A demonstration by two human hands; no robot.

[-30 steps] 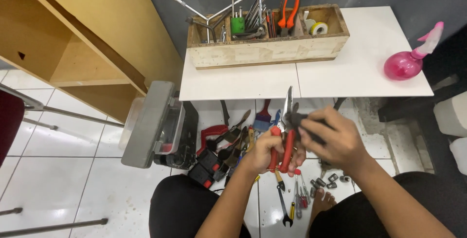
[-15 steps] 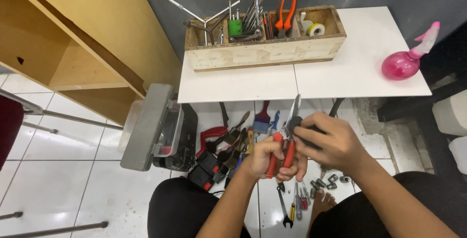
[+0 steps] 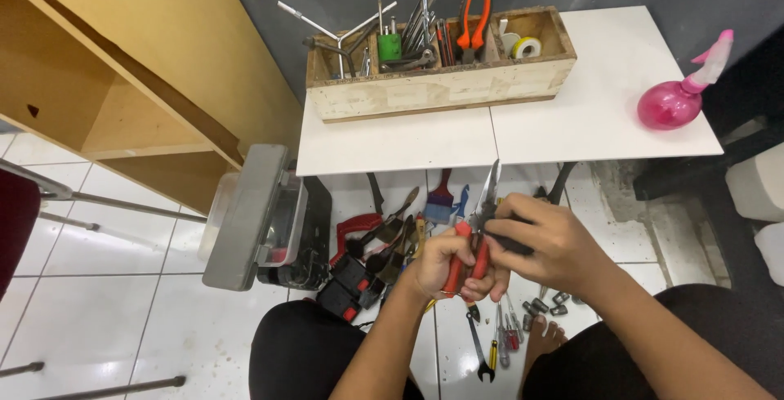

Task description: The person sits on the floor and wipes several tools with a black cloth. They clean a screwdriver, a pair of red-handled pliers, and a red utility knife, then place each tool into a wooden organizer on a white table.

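Left hand (image 3: 445,263) closed round the red handles of a pair of pliers (image 3: 478,228), gripping them low; the metal nose points up toward 12 o'clock, its tip just below the table (image 3: 408,143) edge. Right hand (image 3: 543,241) curled over the pliers' joint from 3 o'clock, fingers (image 3: 510,224) pinched on the upper part of the tool (whether it also holds a small dark item cannot be told).

Change over the last second: the pliers have stayed between both hands at about the same height, while the right hand has slid further across the joint and the nose has tilted slightly toward 1 o'clock. The work on the pliers is thus judged to be ongoing, not finished: neither hand has let go.

Surroundings, outward. At 6 o'clock of the hands, screwdrivers and a wrench (image 3: 482,351) lie on the floor tiles beside a bare foot (image 3: 543,339). At 9 o'clock, a heap of tools (image 3: 376,245) and a grey case (image 3: 253,216) standing open. At 12 o'clock, on the white table, a wooden tool box (image 3: 441,89) full of wrenches and orange-handled pliers. At 2 o'clock, a pink spray bottle (image 3: 674,98) near the table's corner.
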